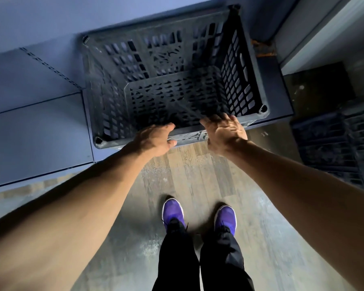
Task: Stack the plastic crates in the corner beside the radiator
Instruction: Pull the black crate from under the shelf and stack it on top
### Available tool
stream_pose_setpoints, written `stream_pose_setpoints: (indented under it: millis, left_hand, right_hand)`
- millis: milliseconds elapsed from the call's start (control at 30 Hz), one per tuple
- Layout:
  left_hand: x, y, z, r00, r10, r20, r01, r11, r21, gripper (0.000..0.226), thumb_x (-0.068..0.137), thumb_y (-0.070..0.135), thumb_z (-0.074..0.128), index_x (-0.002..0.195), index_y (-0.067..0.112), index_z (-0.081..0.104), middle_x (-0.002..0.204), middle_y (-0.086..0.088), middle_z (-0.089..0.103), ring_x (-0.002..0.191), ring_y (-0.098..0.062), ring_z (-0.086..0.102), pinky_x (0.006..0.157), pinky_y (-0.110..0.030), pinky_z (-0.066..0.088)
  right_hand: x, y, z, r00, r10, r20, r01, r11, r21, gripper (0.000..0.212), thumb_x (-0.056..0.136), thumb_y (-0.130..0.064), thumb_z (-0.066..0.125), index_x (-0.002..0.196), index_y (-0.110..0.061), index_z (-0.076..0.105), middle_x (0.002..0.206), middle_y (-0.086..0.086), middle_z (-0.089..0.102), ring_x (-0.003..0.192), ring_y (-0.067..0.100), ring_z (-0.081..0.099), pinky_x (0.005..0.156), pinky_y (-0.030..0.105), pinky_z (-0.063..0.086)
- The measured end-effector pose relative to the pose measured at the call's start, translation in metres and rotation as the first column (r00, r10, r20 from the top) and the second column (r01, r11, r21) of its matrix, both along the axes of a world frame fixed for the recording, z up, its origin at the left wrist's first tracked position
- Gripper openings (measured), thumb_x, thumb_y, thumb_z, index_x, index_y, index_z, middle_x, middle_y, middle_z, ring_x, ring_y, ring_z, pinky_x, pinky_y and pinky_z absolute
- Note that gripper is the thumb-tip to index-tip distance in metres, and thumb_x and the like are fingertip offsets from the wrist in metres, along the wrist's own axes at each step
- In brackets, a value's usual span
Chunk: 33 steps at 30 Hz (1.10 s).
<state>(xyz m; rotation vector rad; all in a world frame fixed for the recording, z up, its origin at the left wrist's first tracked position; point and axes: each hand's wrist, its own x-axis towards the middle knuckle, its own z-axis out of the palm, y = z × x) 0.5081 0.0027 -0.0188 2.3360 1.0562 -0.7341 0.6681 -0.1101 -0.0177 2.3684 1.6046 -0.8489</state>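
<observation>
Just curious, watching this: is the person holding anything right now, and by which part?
The left hand is at the near rim of the black plastic crate, thumb outside. The right hand looks open at the same rim; whether either truly grips cannot be told.

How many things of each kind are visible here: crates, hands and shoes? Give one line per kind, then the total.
Black plastic crates: 2, the open crate at the hands and a crate at the right edge
Hands: 2, left hand and right hand
Purple shoes: 2, and
Total: 6

Crate [172, 80] (hands [156, 139] at near rim)
</observation>
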Motion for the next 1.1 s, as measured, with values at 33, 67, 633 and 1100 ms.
stream_pose_setpoints:
  millis: [33, 67, 633, 1100]
  left_hand:
    - [0.001, 0.0, 0.001, 1.0, -0.003, -0.003, 0.003, 1.0, 0.001, 0.054, 0.098, 0.04, 0.052, 0.148, 0.026, 0.036, 0.152, -0.001, 0.044, 0.136, -0.026, 0.044, 0.107, -0.035, 0.037]
    - [0.001, -0.003, 0.004, 1.0, -0.008, -0.007, 0.008, 1.0, 0.004, 0.049, 0.1, 0.038, 0.049, 0.147, 0.024, 0.038, 0.15, -0.002, 0.046, 0.135, -0.027, 0.045, 0.106, -0.035, 0.038]
    - [-0.048, -0.09, 0.101, 0.982, -0.157, -0.104, 0.137, 0.975, -0.176, 0.048, 0.102, 0.038, 0.042, 0.144, 0.016, 0.042, 0.147, -0.008, 0.049, 0.133, -0.025, 0.047, 0.104, -0.032, 0.039]
    - [-0.015, -0.15, 0.233, 0.99, -0.07, -0.12, 0.029, 0.949, -0.314, 0.042, 0.089, 0.035, 0.069, 0.125, 0.014, 0.061, 0.115, -0.008, 0.069, 0.08, -0.013, 0.065, 0.068, -0.023, 0.046]
  right_hand:
    - [0.002, 0.002, 0.0, 1.0, -0.015, -0.009, 0.015, 1.0, -0.019, 0.073, 0.082, -0.008, 0.052, 0.148, -0.034, 0.033, 0.15, 0.001, 0.04, 0.135, 0.025, 0.035, 0.115, 0.038, 0.022]
    - [0.003, 0.0, -0.002, 0.999, -0.031, -0.009, 0.031, 0.999, -0.028, 0.068, 0.085, -0.009, 0.048, 0.147, -0.034, 0.035, 0.151, 0.001, 0.04, 0.136, 0.024, 0.035, 0.116, 0.039, 0.022]
    - [-0.039, -0.084, 0.082, 0.984, 0.161, -0.071, -0.172, 0.968, -0.185, 0.041, 0.097, -0.038, 0.052, 0.135, -0.024, 0.051, 0.127, 0.012, 0.061, 0.117, 0.029, 0.058, 0.098, 0.036, 0.044]
    - [-0.015, -0.164, 0.216, 0.966, 0.069, -0.248, -0.124, 0.969, -0.214, 0.032, 0.096, -0.041, 0.056, 0.121, -0.023, 0.059, 0.101, -0.002, 0.067, 0.089, 0.016, 0.062, 0.088, 0.033, 0.053]
